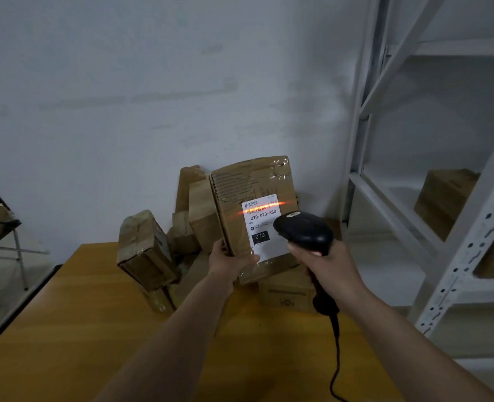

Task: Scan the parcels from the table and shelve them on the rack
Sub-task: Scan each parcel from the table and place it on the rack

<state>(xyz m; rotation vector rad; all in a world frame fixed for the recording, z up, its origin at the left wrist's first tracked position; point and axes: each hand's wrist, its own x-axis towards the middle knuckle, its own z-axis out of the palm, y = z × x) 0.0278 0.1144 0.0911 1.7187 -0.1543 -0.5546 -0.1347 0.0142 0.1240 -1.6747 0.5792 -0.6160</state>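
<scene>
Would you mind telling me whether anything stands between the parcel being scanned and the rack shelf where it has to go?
Nothing visible does. The left hand holds the parcel up off the table; the rack stands open to its right. One box already sits on a shelf, with bare space beside it.

Head camera, looking forward and down

It faces the wooden table (66,329) from just above its near edge (one wide-angle view only), wall behind the table, white rack (448,256) right of it.

pale wall (153,82) behind; folding metal stand (16,250) far left.
</scene>
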